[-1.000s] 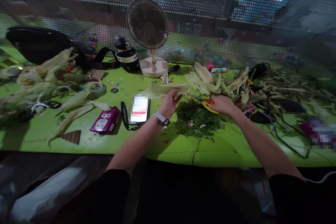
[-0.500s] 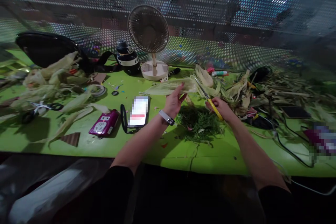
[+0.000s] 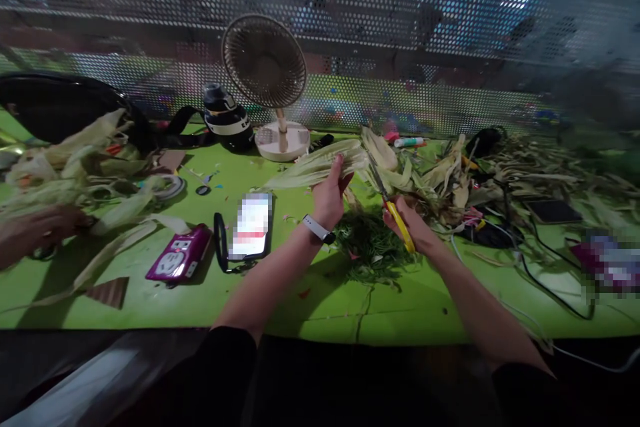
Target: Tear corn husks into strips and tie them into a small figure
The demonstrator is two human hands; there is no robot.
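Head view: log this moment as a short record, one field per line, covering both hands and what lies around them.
Left hand: holds a pale husk
Right hand: holds yellow-handled scissors, blades by the husk's right end; contact unclear
Between forearms: pile of green strands
Surface: green table
Left of the hands: phone, purple socket block
Toward the back: fan, bottle
Far left: another person's hand

Left hand (image 3: 330, 201), just left of green leaf heap (image 3: 373, 257), gripping pale husk (image 3: 305, 169); right hand (image 3: 414, 225), at heap's right side, holding yellow-handled scissors (image 3: 400, 223).
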